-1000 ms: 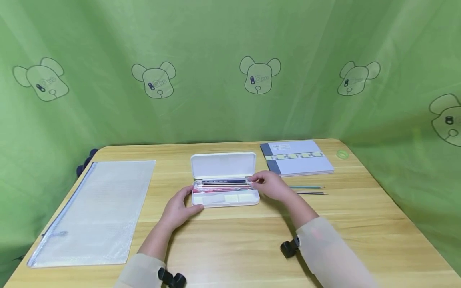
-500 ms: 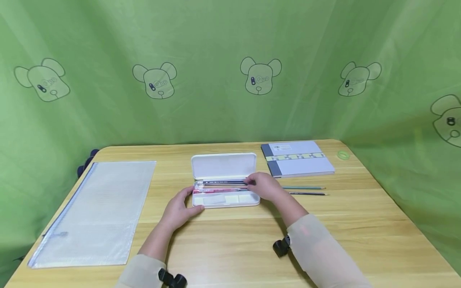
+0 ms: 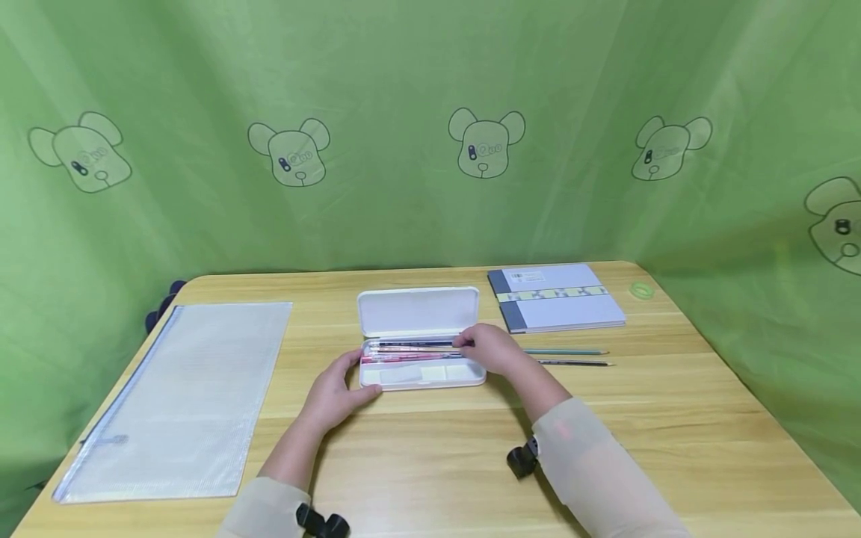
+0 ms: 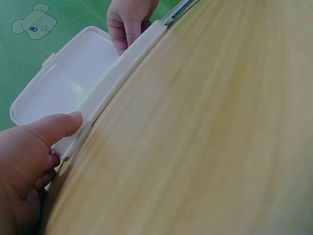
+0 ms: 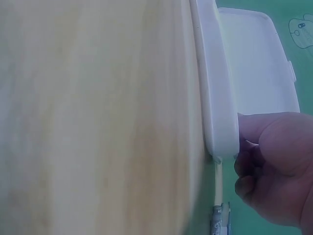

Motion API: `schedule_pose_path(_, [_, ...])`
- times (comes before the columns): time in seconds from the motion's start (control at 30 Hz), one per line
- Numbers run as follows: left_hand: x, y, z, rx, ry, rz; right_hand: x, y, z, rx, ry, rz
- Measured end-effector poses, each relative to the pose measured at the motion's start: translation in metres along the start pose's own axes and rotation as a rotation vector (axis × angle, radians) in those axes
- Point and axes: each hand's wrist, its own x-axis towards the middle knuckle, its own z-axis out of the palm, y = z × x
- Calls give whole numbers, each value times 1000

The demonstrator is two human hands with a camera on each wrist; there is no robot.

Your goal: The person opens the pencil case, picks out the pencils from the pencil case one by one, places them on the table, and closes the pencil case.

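Note:
A white pencil case (image 3: 418, 312) lies with its lid raised in the middle of the table, with several dark and red-pink pencils (image 3: 403, 358) inside. My left hand (image 3: 334, 392) grips the case's left end; in the left wrist view its thumb presses the front wall (image 4: 115, 81) and its fingers curl round the corner. Over the right part of the case, my right hand (image 3: 494, 350) pinches a dark pencil (image 3: 424, 344). Its fingertips are partly hidden, and in the right wrist view the curled fingers (image 5: 257, 164) reach behind the case wall (image 5: 217, 93).
A green pencil (image 3: 565, 352) and a dark pencil (image 3: 575, 363) lie on the table right of the case. Behind them are a lavender notebook (image 3: 568, 308) and a small green ring (image 3: 642, 291). A translucent zip pouch (image 3: 181, 396) covers the table's left side.
My right hand has moved left, further over the pencil case, and more of the two loose pencils shows behind it. The left hand has stayed on the case's left end.

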Motion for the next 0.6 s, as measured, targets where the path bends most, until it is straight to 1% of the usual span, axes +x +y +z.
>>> schedule_pose_path(0.2, [0, 0, 0, 2, 1, -1, 2, 5, 2, 0, 3, -6])
schedule_pose_path(0.37, [0, 0, 0, 2, 3, 2, 1, 6, 2, 23, 9, -11])
schedule_pose_path(0.6, [1, -1, 1, 5, 4, -1, -2, 9, 0, 109, 1, -26])
